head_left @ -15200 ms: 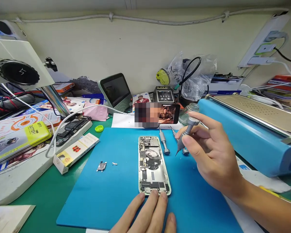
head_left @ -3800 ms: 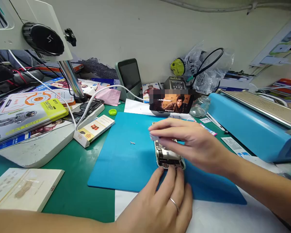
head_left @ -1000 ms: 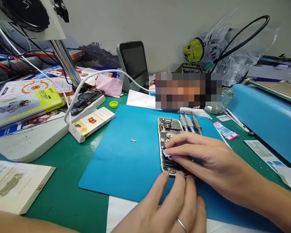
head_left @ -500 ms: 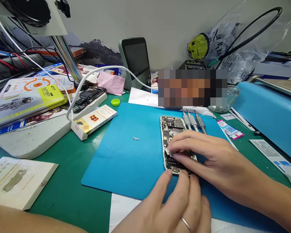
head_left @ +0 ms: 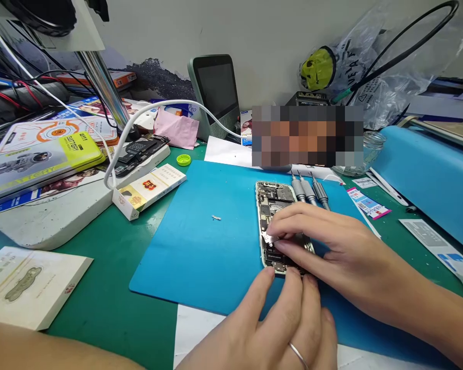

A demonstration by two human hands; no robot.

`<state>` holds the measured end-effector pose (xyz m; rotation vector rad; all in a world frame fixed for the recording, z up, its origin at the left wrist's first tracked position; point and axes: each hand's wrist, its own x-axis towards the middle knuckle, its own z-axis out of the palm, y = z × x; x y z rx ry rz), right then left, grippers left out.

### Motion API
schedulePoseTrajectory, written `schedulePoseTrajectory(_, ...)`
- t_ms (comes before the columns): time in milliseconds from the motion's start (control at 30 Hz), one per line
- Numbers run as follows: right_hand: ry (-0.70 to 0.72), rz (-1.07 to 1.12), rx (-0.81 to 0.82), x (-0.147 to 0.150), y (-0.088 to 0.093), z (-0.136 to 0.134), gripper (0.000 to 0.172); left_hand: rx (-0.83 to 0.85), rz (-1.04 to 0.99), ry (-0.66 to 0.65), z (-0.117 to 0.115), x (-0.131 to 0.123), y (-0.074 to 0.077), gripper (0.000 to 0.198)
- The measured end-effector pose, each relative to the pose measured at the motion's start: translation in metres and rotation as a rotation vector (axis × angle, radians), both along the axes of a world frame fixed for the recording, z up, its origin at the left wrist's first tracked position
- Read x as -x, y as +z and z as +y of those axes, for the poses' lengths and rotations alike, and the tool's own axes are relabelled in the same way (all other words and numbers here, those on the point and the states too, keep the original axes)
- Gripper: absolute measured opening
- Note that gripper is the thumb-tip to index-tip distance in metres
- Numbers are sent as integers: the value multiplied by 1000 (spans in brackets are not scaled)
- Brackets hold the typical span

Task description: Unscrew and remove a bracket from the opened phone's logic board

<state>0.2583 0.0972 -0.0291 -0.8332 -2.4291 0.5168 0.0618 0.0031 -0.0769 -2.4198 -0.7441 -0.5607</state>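
Observation:
An opened phone [head_left: 275,195] with bare circuit boards and metal parts lies on a blue mat [head_left: 185,246]. My right hand [head_left: 327,236] reaches over it from the right, thumb and forefinger pinched on a small silver metal plate [head_left: 269,238] at the phone's left side. At the near end of the phone, my left hand [head_left: 281,318] has its bent fingertips against the lower edge, gripping it; its thumb is hidden. Part of the phone's right side is covered by my right hand. Another tiny metal piece [head_left: 216,218] rests on the mat to the left.
Several screwdrivers [head_left: 308,191] lie beyond the phone. On the left are a small carton [head_left: 150,190], a green cap [head_left: 183,160], a white cable [head_left: 170,104] and a cream box [head_left: 31,288]. A glass jar [head_left: 370,149] and a blue case [head_left: 428,180] stand right.
More of the small metal plate shows between my right fingertips now. Both hands stay almost where they were; the whole view has shifted slightly.

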Motion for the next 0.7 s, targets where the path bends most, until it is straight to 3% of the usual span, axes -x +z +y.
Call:
schedulePoseTrajectory(533,14,-6,18,-2,0,0,10,-15,9,9,2,0,2,35)
schedulePoseTrajectory(700,8,-5,41,-1,2,0,14,-35,-55,41,1,-4,-7,30)
